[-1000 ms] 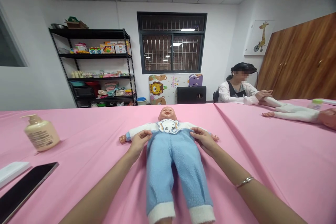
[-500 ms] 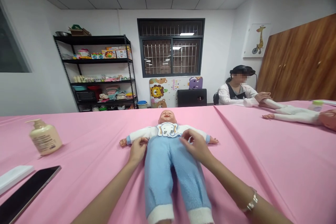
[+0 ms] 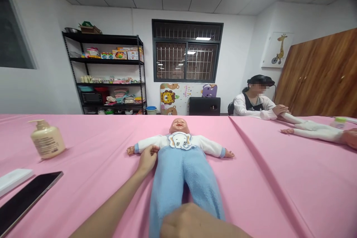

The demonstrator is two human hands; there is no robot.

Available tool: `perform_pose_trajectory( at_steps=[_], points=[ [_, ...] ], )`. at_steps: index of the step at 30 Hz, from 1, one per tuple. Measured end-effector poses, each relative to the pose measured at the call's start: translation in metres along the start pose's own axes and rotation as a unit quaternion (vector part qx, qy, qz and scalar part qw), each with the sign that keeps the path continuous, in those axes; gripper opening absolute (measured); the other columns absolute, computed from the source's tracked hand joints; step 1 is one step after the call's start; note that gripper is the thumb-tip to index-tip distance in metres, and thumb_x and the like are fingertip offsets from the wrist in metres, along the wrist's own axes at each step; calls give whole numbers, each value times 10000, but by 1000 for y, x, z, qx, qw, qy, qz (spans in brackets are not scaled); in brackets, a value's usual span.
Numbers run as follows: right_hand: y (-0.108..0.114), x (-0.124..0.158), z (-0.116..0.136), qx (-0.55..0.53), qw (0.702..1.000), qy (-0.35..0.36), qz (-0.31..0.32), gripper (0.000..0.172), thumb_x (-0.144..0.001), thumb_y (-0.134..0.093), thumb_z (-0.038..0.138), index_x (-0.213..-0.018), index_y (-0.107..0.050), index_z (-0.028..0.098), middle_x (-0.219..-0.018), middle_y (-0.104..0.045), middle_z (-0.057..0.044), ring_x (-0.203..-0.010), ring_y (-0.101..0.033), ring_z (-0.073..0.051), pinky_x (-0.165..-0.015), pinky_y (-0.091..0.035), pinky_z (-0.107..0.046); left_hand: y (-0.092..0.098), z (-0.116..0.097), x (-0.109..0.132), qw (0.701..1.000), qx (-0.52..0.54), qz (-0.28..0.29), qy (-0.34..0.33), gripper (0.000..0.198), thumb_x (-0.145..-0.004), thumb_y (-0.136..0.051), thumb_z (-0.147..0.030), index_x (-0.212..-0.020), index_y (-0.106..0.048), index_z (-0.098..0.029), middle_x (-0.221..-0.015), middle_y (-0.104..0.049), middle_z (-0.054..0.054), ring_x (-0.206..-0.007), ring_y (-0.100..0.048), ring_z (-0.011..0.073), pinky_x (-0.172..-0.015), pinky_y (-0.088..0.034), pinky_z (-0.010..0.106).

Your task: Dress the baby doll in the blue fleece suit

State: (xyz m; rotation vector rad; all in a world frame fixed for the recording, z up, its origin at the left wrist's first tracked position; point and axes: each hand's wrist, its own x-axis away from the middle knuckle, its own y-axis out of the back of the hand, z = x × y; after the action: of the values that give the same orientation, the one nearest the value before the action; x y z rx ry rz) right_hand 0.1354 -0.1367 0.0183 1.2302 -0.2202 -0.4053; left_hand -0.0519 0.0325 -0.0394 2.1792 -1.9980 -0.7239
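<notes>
1. Baby doll (image 3: 178, 145): on its back, mid-table, head toward far edge, legs running off toward near edge. White top w/ elephant bib (image 3: 180, 141), blue fleece pants (image 3: 173, 189).
2. Table (image 3: 259, 193): pink cloth cover, crease running right of doll toward near edge.
3. Left side of table: pump bottle (image 3: 47, 143), cream-coloured, upright, near left edge. Below it, by near-left corner, white flat box (image 3: 13, 182) just beside black phone (image 3: 28, 200).
4. Far-right table corner: seated co-worker (image 3: 252, 100), hands on legs of 2nd doll (image 3: 315, 132) in white. Green-capped bottle (image 3: 339, 122) just past it.
5. Room: black wire shelf (image 3: 104, 74) w/ toys, barred window (image 3: 186, 61), foam play mat (image 3: 174, 98), giraffe poster (image 3: 277, 50), wood cabinets (image 3: 318, 81).
6. Left hand (image 3: 147, 159): clenched around doll's sleeve, forearm angled in from near edge.
7. Right hand (image 3: 192, 221): knuckles up, low over doll's pants at near edge; partly out of frame, grip can't tell.
</notes>
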Motion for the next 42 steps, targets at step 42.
perform_pose_trajectory(
  at_steps=[42],
  points=[
    [-17, 9, -195, -45, 768, -575, -279, 557, -786, -325, 466, -1290, -371, 232, -1335, -320, -74, -1283, -274, -237, -1099, -186, -456, -75, -81, 9, 989, -125, -54, -64, 480, -771, -431, -346, -1200, -489, -138, -1239, -439, 103, -1193, -376, 213, -1067, -288, 380]
  ],
)
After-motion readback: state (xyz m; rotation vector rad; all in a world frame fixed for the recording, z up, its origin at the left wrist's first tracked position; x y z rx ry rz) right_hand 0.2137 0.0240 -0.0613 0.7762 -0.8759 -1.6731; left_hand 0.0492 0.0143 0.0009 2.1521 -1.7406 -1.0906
